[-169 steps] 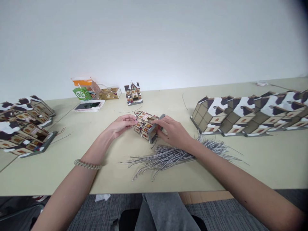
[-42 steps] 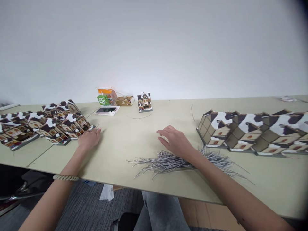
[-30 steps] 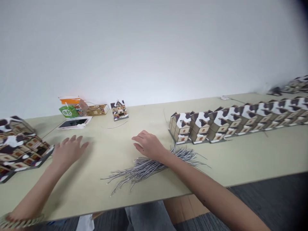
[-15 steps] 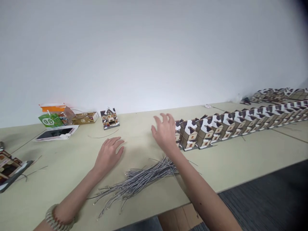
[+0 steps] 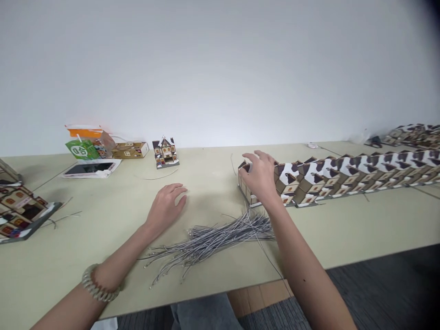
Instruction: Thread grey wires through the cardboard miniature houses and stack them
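1. Since half a second ago, the right hand (image 5: 261,178) has come down from the air onto the near end of the long row of model houses (image 5: 343,176). The left hand (image 5: 167,207) has stayed flat on the counter (image 5: 360,229).
2. At nine o'clock, at the left edge, lies a stack of model houses (image 5: 20,213) on their sides, only partly in view.
3. At ten o'clock, near the wall, sit an orange and green packet (image 5: 85,143), a phone (image 5: 90,168) on white paper, and a small brown box (image 5: 129,150).
4. Just right of the box, a single finished house (image 5: 165,152) stands upright, apart from everything else.
5. The left hand rests palm down on the bare counter, fingers loosely spread, holding nothing. A coiled band (image 5: 99,286) circles its wrist.
6. At six o'clock from that hand lies a loose bundle of grey wires (image 5: 213,238), fanned out between the two forearms.
7. The right hand curls over the first house in the row, fingers on its roof and end wall. Whether it grips firmly cannot be told.
8. The row runs from the middle toward three o'clock. A second group of houses (image 5: 412,133) lies beyond it, at two o'clock.
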`<state>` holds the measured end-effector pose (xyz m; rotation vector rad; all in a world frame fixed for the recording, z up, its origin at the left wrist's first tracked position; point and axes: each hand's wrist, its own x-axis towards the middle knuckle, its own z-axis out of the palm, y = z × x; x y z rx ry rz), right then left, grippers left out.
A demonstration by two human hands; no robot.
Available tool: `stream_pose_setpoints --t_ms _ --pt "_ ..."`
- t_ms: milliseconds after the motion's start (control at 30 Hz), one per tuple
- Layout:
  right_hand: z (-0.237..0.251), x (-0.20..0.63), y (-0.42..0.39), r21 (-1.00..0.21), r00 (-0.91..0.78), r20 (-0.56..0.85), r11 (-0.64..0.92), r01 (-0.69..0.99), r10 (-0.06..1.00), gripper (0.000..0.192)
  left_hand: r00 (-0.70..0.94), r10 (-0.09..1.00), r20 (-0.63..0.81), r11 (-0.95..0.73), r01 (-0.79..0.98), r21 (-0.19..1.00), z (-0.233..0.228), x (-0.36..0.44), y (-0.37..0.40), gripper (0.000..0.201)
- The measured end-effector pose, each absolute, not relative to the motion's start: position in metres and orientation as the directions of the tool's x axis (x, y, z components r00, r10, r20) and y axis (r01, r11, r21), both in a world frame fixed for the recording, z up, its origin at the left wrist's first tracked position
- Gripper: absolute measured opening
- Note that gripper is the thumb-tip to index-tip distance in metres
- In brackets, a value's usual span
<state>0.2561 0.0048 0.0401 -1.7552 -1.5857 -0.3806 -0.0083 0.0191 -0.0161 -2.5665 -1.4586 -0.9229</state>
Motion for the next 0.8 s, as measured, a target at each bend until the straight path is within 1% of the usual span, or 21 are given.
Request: stream_pose_setpoints --t_ms 67,133,200,267,367,467,600,667,733,800 --pt "0.039 0.258 0.007 -0.347 0.211 0.671 0.050 0.937 0.711 0.043 0.375 0.768 0.519 -0.554 0.796 0.244 -0.016 -0.008 0.019 0.028" --pt "0.037 0.259 0.009 -0.371 0.220 0.661 0.058 0.927 0.717 0.044 0.375 0.765 0.523 -0.556 0.794 0.244 -0.015 -0.008 0.018 0.027" --pt "0.036 0.261 0.011 -0.394 0.231 0.648 0.061 0.917 0.726 0.043 0.376 0.762 0.527 -0.559 0.793 0.243 -0.015 -0.008 0.018 0.026" --pt "0.036 0.263 0.012 -0.423 0.246 0.660 0.081 0.903 0.710 0.040 0.374 0.758 0.534 -0.562 0.790 0.244 -0.015 -0.008 0.018 0.025" --pt "0.037 0.263 0.014 -0.449 0.241 0.714 0.166 0.878 0.658 0.036 0.370 0.748 0.551 -0.569 0.785 0.245 -0.015 -0.008 0.017 0.025" --pt "0.039 0.261 0.014 -0.437 0.216 0.774 0.255 0.863 0.595 0.030 0.360 0.730 0.580 -0.577 0.780 0.243 -0.014 -0.007 0.017 0.026" --pt "0.045 0.255 0.008 -0.394 0.218 0.867 0.349 0.850 0.448 0.025 0.355 0.684 0.637 -0.616 0.749 0.244 -0.009 -0.005 0.014 0.028" --pt "0.048 0.250 0.003 -0.407 0.243 0.882 0.393 0.824 0.403 0.022 0.377 0.649 0.661 -0.651 0.724 0.226 -0.005 -0.003 0.011 0.030" --pt "0.048 0.243 0.000 -0.466 0.288 0.858 0.411 0.784 0.425 0.024 0.422 0.616 0.665 -0.688 0.700 0.193 -0.003 -0.001 0.007 0.035" --pt "0.044 0.235 -0.001 -0.539 0.325 0.816 0.427 0.726 0.478 0.027 0.474 0.596 0.648 -0.716 0.679 0.162 -0.001 0.001 0.003 0.043"
